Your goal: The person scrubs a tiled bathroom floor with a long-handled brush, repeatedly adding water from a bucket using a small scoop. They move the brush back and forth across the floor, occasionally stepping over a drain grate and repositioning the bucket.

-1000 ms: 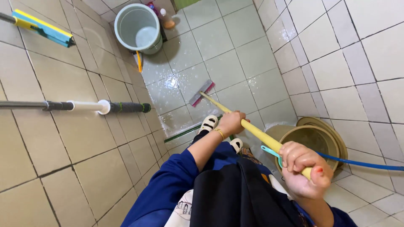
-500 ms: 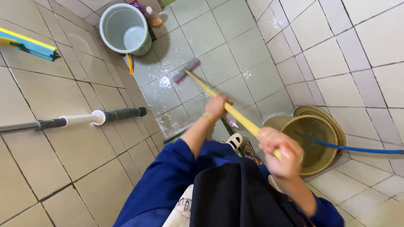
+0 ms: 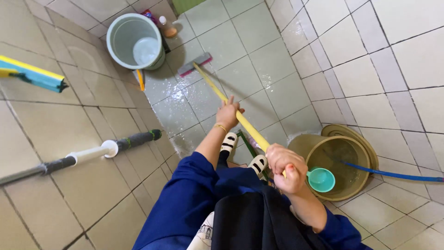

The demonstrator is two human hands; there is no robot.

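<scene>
My left hand (image 3: 229,114) grips the middle of a long yellow handle (image 3: 216,87). My right hand (image 3: 287,167) grips that handle's near end. At the far end, a floor brush head (image 3: 194,64) with a grey and pink body rests on wet tiles (image 3: 231,60), next to a grey bucket (image 3: 121,40). Both arms wear blue sleeves. My feet in black-and-white slippers (image 3: 228,143) stand below the handle.
A tan bucket (image 3: 330,152) with water, a teal scoop (image 3: 321,179) and a blue hose (image 3: 393,175) stands at the right. A grey-and-white bar (image 3: 92,153) and a yellow-blue squeegee (image 3: 34,75) lean at the left wall. A small bottle (image 3: 167,27) sits behind the grey bucket.
The brush head has been pushed farther away across the wet floor toward the grey bucket. My left arm has stretched out, and the view has shifted.
</scene>
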